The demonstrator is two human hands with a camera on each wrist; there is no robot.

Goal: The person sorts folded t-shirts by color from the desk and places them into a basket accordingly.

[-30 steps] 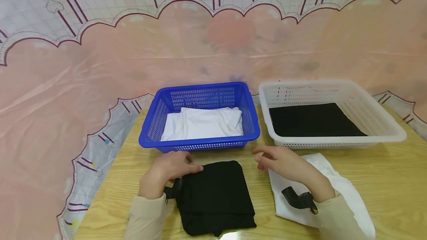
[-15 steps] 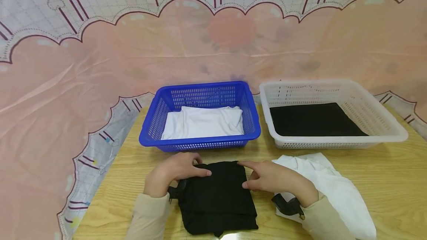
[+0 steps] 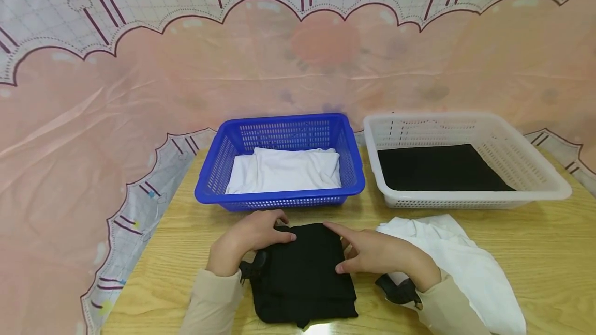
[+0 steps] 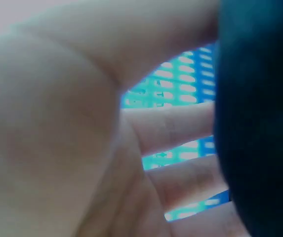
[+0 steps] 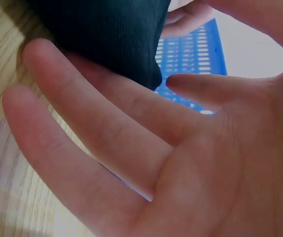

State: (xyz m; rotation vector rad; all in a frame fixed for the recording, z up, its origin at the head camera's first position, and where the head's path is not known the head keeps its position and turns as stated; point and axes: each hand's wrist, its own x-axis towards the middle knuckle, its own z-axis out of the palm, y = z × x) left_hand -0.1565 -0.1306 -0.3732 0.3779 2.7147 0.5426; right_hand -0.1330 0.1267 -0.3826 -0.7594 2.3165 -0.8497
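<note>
A folded black cloth (image 3: 302, 273) lies on the table in front of me. My left hand (image 3: 253, 232) holds its far left corner, thumb on top; in the left wrist view the fingers (image 4: 181, 128) reach behind the dark cloth (image 4: 264, 118). At the right edge is my right hand (image 3: 379, 252), index finger at the far corner and thumb lower down the side. The right wrist view has its fingers (image 5: 101, 123) spread and nearly straight, one passing beneath the cloth (image 5: 116, 39). A rumpled white cloth (image 3: 470, 268) lies beneath and beyond the right forearm.
A blue basket (image 3: 279, 199) with folded white cloth (image 3: 291, 172) inside stands behind the hands. To its right, a white basket (image 3: 465, 199) holds flat black cloth (image 3: 437, 167). The wooden table (image 3: 158, 273) ends at a patterned curtain (image 3: 298, 71).
My right hand has come left from over the white cloth to the black cloth's right edge. The left hand has shifted slightly right, its thumb farther over the black cloth.
</note>
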